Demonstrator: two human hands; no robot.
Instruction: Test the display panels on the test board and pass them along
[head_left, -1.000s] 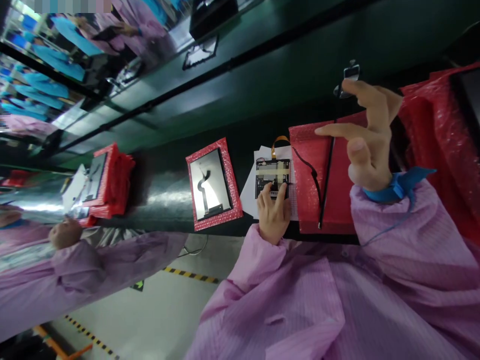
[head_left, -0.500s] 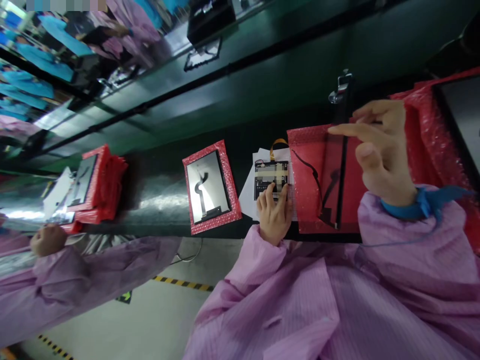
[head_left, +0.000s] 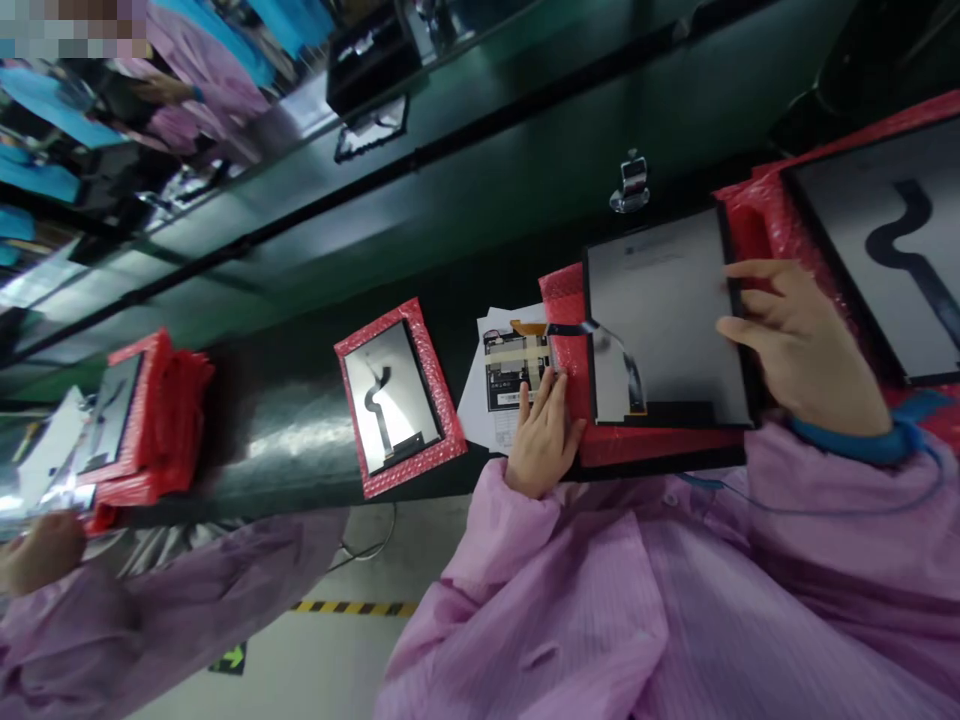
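My right hand (head_left: 817, 350) pinches the right edge of a display panel (head_left: 675, 320), thumb on its grey back and fingers around the edge. The panel's back faces me, and a black ribbon cable (head_left: 619, 355) runs from its lower left toward the left. Beneath it lies a red bubble-wrap pouch (head_left: 566, 400), partly covered. My left hand (head_left: 544, 440) lies with fingers stretched over the lower right of a small taped circuit assembly (head_left: 516, 360). An orange flex strip (head_left: 529, 328) crosses the assembly's top edge. White paper sheets (head_left: 474, 405) lie under the assembly.
Left of the papers, another panel (head_left: 397, 400) rests on red bubble wrap. A larger panel (head_left: 892, 270) on red wrap is at the far right. A metal fitting (head_left: 631, 182) stands behind. Stacked red pouches (head_left: 176, 430) and a co-worker's hand (head_left: 45, 550) are at left.
The panel, seen edge-on before, has swung to show its broad grey back. My right hand has lowered onto its right edge. My left hand stays by the circuit assembly; the view has shifted slightly.
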